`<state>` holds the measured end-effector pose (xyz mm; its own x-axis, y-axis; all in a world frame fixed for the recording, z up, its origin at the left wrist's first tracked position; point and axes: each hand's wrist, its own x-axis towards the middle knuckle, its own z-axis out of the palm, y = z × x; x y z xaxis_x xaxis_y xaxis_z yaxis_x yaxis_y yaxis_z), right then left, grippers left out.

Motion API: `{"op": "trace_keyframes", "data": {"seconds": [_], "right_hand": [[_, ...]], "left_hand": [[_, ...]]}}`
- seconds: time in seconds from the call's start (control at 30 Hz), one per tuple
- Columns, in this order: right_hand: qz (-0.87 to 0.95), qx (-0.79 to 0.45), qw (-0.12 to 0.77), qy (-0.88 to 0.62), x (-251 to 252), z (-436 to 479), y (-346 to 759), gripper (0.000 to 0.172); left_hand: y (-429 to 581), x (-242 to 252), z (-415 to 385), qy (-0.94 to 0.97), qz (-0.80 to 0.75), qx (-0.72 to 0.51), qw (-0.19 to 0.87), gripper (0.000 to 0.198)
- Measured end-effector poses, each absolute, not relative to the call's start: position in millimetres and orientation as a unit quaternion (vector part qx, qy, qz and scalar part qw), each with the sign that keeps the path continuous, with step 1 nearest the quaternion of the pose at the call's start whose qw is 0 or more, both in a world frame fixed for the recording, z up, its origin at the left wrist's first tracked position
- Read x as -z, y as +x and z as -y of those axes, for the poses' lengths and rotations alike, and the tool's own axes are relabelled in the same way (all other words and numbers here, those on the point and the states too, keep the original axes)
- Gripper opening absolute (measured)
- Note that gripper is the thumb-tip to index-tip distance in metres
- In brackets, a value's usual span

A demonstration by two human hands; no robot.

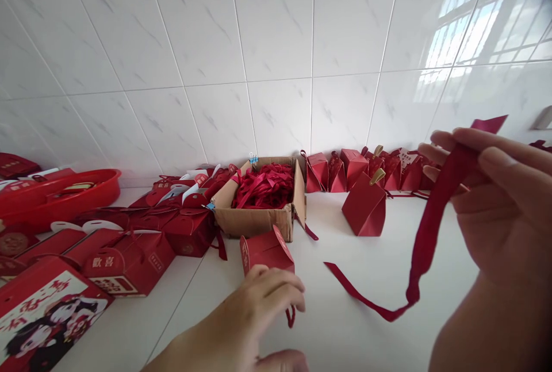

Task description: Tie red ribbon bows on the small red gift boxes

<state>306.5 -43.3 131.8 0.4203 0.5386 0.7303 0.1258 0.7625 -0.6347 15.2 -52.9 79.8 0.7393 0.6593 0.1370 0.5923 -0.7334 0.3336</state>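
Observation:
My right hand [504, 188] is raised at the right, with a dark red ribbon [431, 228] pinched between thumb and fingers. The ribbon hangs down, and its long tail curves left to a pointed end over the white surface. My left hand [254, 314] reaches in from the bottom, over the near side of a small red gift box [269, 248]. Its fingers are bent, and the thumb stands apart from them. They overlap the box's near edge in view; whether they touch it I cannot tell. A small dark red loop [291, 317] shows below the fingers.
Behind the box stands an open cardboard carton [254, 222] of red ribbons [269, 185]. Red gift boxes [133, 257] crowd the left, near a red plastic basin [103, 188]. Another red box [366, 208] stands right, before a row [356, 168] along the tiled wall [276, 113].

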Motion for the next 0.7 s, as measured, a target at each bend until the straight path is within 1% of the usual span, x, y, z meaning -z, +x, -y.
{"op": "trace_keyframes", "data": {"seconds": [0.03, 0.1, 0.13, 0.17, 0.23, 0.33, 0.4, 0.47, 0.57, 0.63, 0.7], "right_hand": [[0.508, -0.12, 0.791, -0.319, -134.4, 43.5, 301.2, 0.017], [0.482, -0.101, 0.81, -0.318, -137.8, 44.1, 291.0, 0.014], [0.474, -0.098, 0.816, -0.316, -138.6, 44.3, 287.1, 0.014], [0.467, -0.094, 0.822, -0.312, -138.7, 44.2, 284.4, 0.014], [0.457, -0.104, 0.829, -0.306, -137.5, 42.6, 283.1, 0.014], [0.477, -0.167, 0.803, -0.315, -133.6, 37.0, 288.5, 0.02], [0.524, -0.229, 0.745, -0.344, -130.6, 31.8, 292.7, 0.03], [0.592, -0.283, 0.651, -0.381, -128.1, 26.5, 294.6, 0.044], [0.685, -0.32, 0.499, -0.423, -126.2, 19.8, 291.8, 0.059], [0.728, -0.338, 0.398, -0.444, -125.7, 16.0, 287.9, 0.06], [0.766, -0.362, 0.306, -0.435, -124.9, 11.6, 284.0, 0.054]], "left_hand": [[13.3, -77.3, 51.3, 0.916, -0.344, -0.168, 0.116, 0.03], [8.3, -65.9, 41.1, 0.871, -0.403, -0.279, 0.03, 0.034], [5.6, -58.2, 33.8, 0.835, -0.449, -0.319, -0.01, 0.041], [3.1, -50.0, 26.4, 0.807, -0.492, -0.327, -0.019, 0.049], [-1.3, -35.4, 13.5, 0.784, -0.539, -0.309, 0.021, 0.059], [-6.5, -23.5, 3.0, 0.79, -0.541, -0.27, 0.101, 0.061], [-10.2, -21.8, -0.4, 0.799, -0.526, -0.248, 0.15, 0.06], [-14.1, -22.6, -3.7, 0.808, -0.512, -0.224, 0.187, 0.059], [-18.9, -24.6, -8.8, 0.838, -0.474, -0.196, 0.187, 0.056], [-20.3, -25.9, -11.1, 0.861, -0.447, -0.174, 0.169, 0.061], [-20.4, -27.1, -12.1, 0.872, -0.439, -0.153, 0.156, 0.067]]}}
